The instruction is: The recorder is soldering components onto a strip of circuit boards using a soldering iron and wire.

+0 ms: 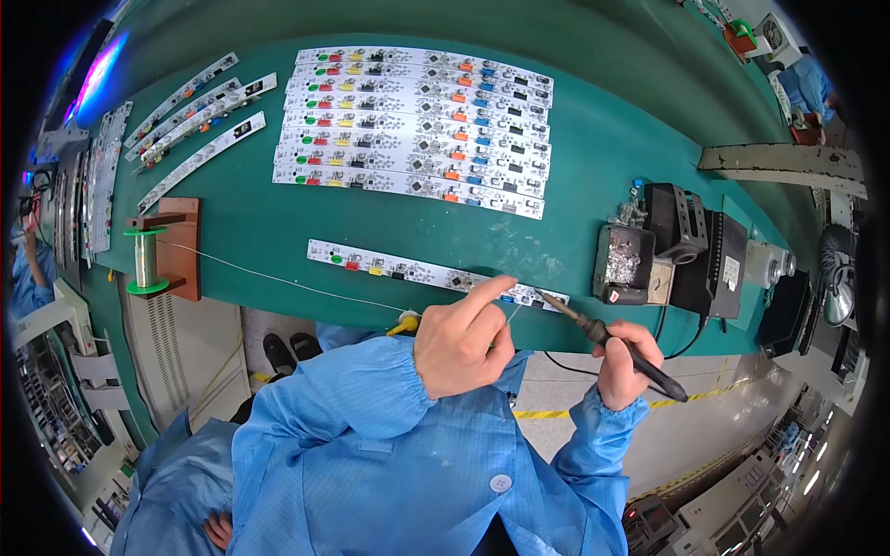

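Observation:
A long narrow white circuit board [431, 273] lies near the table's front edge, dotted with red, yellow, black and blue parts. My left hand [464, 343] is over its front edge, index finger stretched onto the board and the other fingers curled round solder wire [278, 275]. A short end of that wire sticks out beside the fingers, and a yellow piece [404, 323] sits on it behind the hand. In my right hand [623, 364] is a soldering iron [593, 330], its tip at the board's right end. The wire runs from a green-ended spool [146, 261] at the left.
Several similar boards [417, 120] lie overlapped at the back, with more strips [202, 148] at the left. A brown stand [188, 250] bears the spool. To the right are a tray of metal bits [626, 264], a black iron holder [675, 222] and a black box [714, 269].

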A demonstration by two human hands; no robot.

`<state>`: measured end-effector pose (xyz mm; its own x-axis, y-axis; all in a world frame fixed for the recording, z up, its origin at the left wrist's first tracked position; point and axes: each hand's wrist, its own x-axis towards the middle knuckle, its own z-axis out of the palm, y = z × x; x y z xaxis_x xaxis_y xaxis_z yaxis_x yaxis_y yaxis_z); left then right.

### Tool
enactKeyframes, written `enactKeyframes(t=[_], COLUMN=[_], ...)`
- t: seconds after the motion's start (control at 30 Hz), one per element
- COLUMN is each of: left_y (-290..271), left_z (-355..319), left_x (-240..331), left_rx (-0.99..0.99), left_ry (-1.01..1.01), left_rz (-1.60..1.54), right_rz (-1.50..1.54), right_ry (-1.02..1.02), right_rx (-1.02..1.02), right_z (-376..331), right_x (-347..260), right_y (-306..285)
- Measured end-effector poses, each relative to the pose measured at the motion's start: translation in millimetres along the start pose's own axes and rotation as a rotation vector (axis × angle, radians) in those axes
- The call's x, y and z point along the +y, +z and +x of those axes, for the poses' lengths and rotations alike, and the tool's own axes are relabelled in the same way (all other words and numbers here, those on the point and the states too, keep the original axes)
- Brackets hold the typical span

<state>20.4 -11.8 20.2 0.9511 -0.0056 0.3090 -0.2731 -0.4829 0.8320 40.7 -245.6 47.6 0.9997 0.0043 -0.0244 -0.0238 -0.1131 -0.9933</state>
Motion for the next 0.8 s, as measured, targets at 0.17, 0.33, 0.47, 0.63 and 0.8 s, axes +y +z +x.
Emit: enactKeyframes(t=[0.17,0.33,0.47,0.63,0.8], left_y=[3,4,4,5,5], left_z=[-1,-1,-2,-1,-1], left_x=[-4,-6,-7,-7,-6], left_rx=[-0.017,-0.008,-0.016,-0.010,-0.024], left_ry=[-0.044,-0.052,-0.063,-0.066,-0.073], left_rz=[0.012,-0.003,-0.002,0.004,0.015], right_rz=[-0.065,-0.069,-0.082,-0.039,-0.066], right_ry=[0.039,0.038,0.109,0.192,0.234], right_rx=[-0.079,-0.151,-0.149,-0.130,-0.106], right_z=[15,21,23,27,27], right_x=[2,2,0,-2,-2], right_y=[0,0,-1,-2,-2])
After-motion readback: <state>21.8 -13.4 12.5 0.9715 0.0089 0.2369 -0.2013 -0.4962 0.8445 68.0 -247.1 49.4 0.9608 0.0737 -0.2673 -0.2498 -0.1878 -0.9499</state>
